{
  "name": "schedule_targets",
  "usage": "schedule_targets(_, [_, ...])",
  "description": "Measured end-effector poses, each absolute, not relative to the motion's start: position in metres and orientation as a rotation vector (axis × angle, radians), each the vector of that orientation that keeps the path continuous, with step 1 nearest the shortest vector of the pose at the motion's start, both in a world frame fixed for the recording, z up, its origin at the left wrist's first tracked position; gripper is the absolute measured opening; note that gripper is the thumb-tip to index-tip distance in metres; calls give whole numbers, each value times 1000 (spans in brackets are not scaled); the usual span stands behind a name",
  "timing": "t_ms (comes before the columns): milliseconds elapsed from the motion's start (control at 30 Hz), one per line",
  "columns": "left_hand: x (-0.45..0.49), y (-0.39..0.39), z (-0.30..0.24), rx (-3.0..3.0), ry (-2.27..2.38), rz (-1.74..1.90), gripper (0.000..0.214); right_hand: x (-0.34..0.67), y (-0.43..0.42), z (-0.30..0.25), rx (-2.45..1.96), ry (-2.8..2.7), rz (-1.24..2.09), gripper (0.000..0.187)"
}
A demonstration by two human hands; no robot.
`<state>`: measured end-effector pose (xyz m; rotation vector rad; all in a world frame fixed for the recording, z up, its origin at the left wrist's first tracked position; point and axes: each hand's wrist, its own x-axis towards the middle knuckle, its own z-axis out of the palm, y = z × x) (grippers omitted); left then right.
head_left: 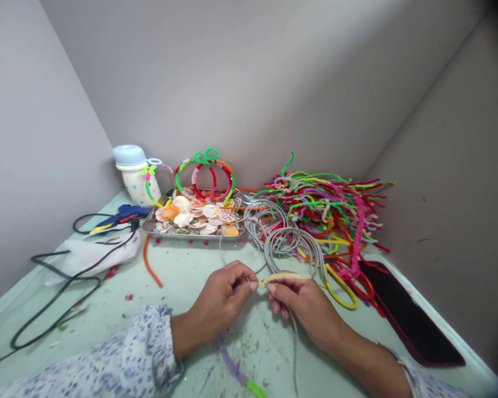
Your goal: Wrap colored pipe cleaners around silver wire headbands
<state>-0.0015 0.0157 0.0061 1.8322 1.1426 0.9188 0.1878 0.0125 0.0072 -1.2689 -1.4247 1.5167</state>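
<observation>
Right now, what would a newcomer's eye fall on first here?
The bright tangle of fuzzy stems, heaped at the back right of the table. Next, the metal tray of seashells to its left. Nearer the camera, the right hand holds a pale yellow stem beside the left hand.

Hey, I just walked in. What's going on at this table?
A person is working with both hands. The right hand holds a pale yellow fuzzy stem, and the left hand pinches at one end of it. Coils of gray wire lie just beyond the hands, in front of a pile of colorful fuzzy stems. Farther back and to the left sits a metal tray of shells.
</observation>
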Motion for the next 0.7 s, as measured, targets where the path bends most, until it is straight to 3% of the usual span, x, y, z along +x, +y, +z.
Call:
schedule_targets(267, [0, 15, 5, 1801, 1148, 890, 14, 191, 7, 4, -1238, -1564, 1383, 19])
schedule_targets(500, [0, 14, 5, 1754, 1140, 863, 15, 194, 6, 10, -1138, -1953, 907, 19])
schedule_targets(700, [0, 17, 6, 1686, 1149, 851, 14, 195, 5, 11, -1136, -2053, 784, 19])
